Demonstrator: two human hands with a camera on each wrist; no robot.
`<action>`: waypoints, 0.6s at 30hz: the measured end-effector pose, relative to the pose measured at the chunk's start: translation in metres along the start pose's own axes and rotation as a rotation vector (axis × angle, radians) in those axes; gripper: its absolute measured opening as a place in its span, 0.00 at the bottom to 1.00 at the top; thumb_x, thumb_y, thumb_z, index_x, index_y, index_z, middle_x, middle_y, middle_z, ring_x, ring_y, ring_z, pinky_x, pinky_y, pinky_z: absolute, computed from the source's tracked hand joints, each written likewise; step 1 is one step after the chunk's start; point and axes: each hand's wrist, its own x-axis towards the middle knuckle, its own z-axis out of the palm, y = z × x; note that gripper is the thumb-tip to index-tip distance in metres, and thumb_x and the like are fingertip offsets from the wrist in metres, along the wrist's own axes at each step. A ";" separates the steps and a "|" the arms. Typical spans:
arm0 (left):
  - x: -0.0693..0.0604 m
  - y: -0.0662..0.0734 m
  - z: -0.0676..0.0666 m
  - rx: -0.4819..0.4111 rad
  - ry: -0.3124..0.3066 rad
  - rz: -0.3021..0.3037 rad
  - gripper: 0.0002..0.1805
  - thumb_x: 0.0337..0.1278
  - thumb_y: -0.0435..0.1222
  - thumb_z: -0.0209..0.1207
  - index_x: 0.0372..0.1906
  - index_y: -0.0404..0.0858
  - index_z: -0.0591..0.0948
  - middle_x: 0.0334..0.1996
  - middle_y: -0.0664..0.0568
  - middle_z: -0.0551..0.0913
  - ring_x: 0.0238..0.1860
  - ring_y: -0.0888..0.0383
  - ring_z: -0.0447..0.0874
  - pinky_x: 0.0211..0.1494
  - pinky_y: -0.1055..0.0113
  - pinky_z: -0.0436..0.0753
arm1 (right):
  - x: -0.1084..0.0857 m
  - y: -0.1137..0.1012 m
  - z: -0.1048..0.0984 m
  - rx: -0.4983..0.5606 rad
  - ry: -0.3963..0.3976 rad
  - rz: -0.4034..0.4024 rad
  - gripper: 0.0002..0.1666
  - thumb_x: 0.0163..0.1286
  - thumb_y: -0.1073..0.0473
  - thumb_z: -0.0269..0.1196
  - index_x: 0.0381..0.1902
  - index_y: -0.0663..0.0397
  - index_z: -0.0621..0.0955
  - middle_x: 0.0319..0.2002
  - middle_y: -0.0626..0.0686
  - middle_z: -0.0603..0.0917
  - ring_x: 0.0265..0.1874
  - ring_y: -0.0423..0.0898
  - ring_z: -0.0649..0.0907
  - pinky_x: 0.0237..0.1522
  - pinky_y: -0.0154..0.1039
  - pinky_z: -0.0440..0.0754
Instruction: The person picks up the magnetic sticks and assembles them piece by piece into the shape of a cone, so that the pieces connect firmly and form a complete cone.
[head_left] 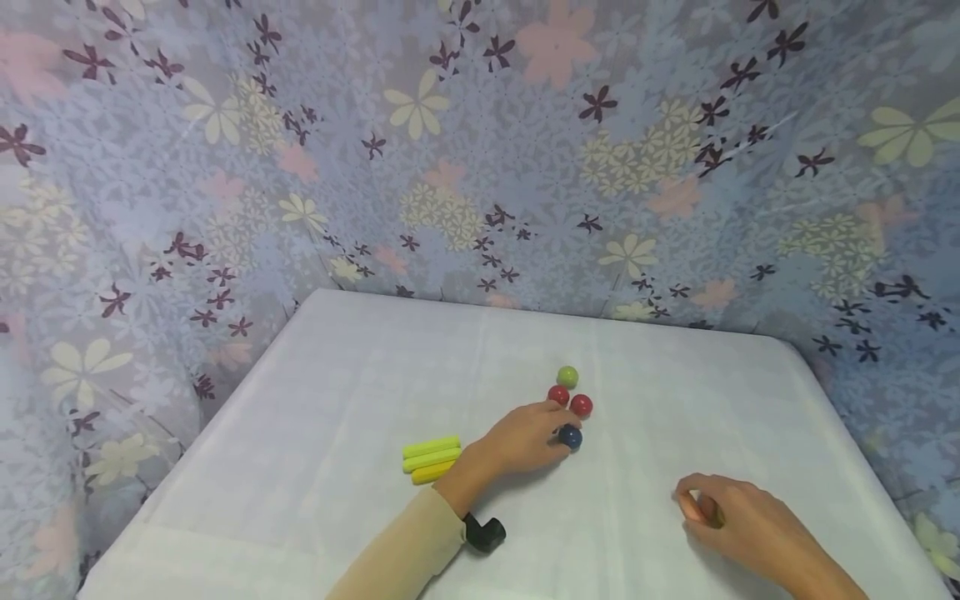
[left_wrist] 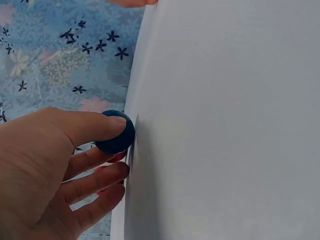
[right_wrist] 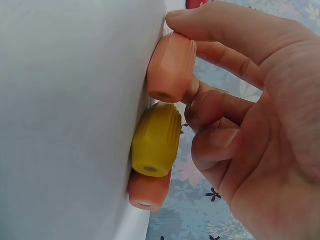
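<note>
My left hand (head_left: 528, 437) pinches a glossy dark blue ball (head_left: 570, 437) low over the white table. In the left wrist view the thumb presses the blue ball (left_wrist: 116, 132) while the other fingers spread below it. Just beyond are two red balls (head_left: 581, 405) and a green ball (head_left: 567, 377). Toward the right, my right hand (head_left: 742, 512) holds an orange piece (right_wrist: 172, 67), ribbed and barrel-shaped, between thumb and fingers. Beside it in the right wrist view stand a yellow ribbed piece (right_wrist: 156, 142) and another orange one (right_wrist: 149, 190). Their far ends are hidden.
Several yellow and yellow-green sticks (head_left: 431, 458) lie side by side left of my left forearm. A white cloth covers the table (head_left: 360, 375). Floral fabric (head_left: 480, 167) hangs behind and along the sides.
</note>
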 end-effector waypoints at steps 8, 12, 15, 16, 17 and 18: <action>-0.001 -0.003 -0.001 0.008 -0.013 -0.013 0.21 0.58 0.44 0.63 0.58 0.54 0.77 0.54 0.62 0.77 0.55 0.66 0.73 0.59 0.70 0.71 | 0.001 0.001 -0.002 -0.004 -0.034 0.075 0.25 0.50 0.38 0.72 0.38 0.42 0.76 0.21 0.41 0.74 0.19 0.42 0.72 0.23 0.40 0.69; -0.001 -0.003 -0.001 0.012 -0.017 0.001 0.22 0.59 0.45 0.63 0.60 0.53 0.77 0.56 0.63 0.77 0.58 0.65 0.72 0.61 0.69 0.70 | -0.005 0.004 -0.005 -0.021 -0.056 0.102 0.26 0.49 0.35 0.71 0.30 0.44 0.73 0.20 0.45 0.72 0.18 0.44 0.70 0.23 0.40 0.66; -0.002 -0.002 -0.003 0.026 -0.022 -0.013 0.23 0.59 0.45 0.63 0.60 0.53 0.77 0.57 0.63 0.77 0.59 0.64 0.71 0.62 0.68 0.69 | -0.005 0.002 -0.004 -0.021 -0.053 0.125 0.23 0.53 0.33 0.68 0.26 0.42 0.74 0.19 0.45 0.72 0.18 0.44 0.71 0.23 0.41 0.66; -0.002 -0.002 -0.002 0.028 -0.022 -0.024 0.23 0.58 0.45 0.63 0.60 0.54 0.77 0.57 0.64 0.77 0.60 0.64 0.71 0.62 0.67 0.69 | -0.005 0.001 -0.003 -0.024 -0.046 0.129 0.23 0.56 0.32 0.66 0.26 0.42 0.75 0.18 0.44 0.73 0.17 0.44 0.71 0.22 0.41 0.67; -0.002 -0.001 -0.002 0.031 -0.022 -0.031 0.23 0.58 0.45 0.63 0.60 0.54 0.77 0.57 0.64 0.77 0.60 0.64 0.71 0.61 0.67 0.70 | -0.005 0.000 -0.002 -0.031 -0.033 0.130 0.23 0.57 0.30 0.63 0.25 0.41 0.77 0.18 0.43 0.73 0.17 0.43 0.72 0.22 0.41 0.68; -0.002 -0.001 -0.001 0.033 -0.022 -0.036 0.23 0.58 0.45 0.63 0.60 0.54 0.77 0.57 0.64 0.77 0.59 0.64 0.71 0.61 0.67 0.70 | -0.005 0.000 -0.001 -0.039 -0.017 0.130 0.24 0.59 0.29 0.61 0.24 0.40 0.78 0.18 0.43 0.74 0.17 0.43 0.72 0.22 0.41 0.68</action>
